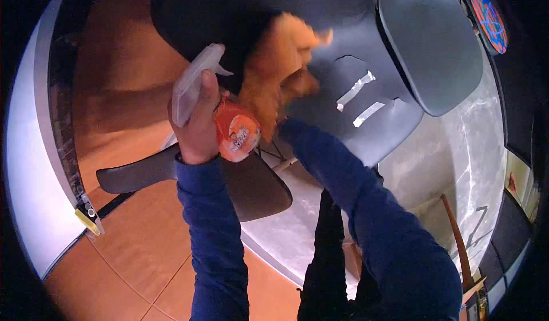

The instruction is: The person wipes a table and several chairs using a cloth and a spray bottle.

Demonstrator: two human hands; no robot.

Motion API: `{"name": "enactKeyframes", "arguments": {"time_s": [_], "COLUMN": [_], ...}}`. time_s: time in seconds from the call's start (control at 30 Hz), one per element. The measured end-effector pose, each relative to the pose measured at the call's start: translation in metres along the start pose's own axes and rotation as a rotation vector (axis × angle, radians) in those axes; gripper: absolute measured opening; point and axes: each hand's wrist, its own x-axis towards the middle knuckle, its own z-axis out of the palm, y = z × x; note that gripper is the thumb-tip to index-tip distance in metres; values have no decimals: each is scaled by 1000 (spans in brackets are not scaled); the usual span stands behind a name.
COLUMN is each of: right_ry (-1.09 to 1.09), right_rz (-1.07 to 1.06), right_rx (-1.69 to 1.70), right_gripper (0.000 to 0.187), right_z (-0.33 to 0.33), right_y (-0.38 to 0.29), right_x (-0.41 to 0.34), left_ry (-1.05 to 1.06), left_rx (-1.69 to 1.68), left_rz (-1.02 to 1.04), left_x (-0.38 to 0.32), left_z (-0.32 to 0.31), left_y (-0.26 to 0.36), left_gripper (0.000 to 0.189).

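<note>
My left hand [199, 119] is closed around an orange spray bottle [238, 132], its translucent trigger head [193, 85] tilted up and to the left. The bottle bears a label. To its right, a blurred orange-brown cloth [279, 59] lies against a dark chair [206, 12]. My right hand [300, 83], also blurred, is at the cloth and seems to hold it; the cloth partly hides its fingers. Two strips of silvery tape [356, 90] are stuck to the dark, glossy surface [386, 132] right of the cloth.
A grey chair [433, 42] stands at the upper right, near a round, colourful item [489, 19]. Below my left hand is another dark chair [257, 188]. Orange tiles [141, 243] and a grey marbled surface [437, 162] also show. A tapering wooden leg [459, 243] stands at the lower right.
</note>
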Motion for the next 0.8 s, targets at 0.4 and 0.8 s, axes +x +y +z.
{"name": "enactKeyframes", "arguments": {"time_s": [0.4, 0.8], "right_ry": [186, -359], "right_rz": [175, 293], "right_rx": [-171, 80], "right_gripper": [44, 40], "right_z": [-4, -41], "right_y": [36, 21], "right_x": [51, -157], "left_ry": [72, 87], "left_rx": [-216, -146], "left_rz": [47, -90], "left_x": [2, -11], "left_z": [6, 6], "left_y": [0, -5], "left_gripper": [42, 44]}}
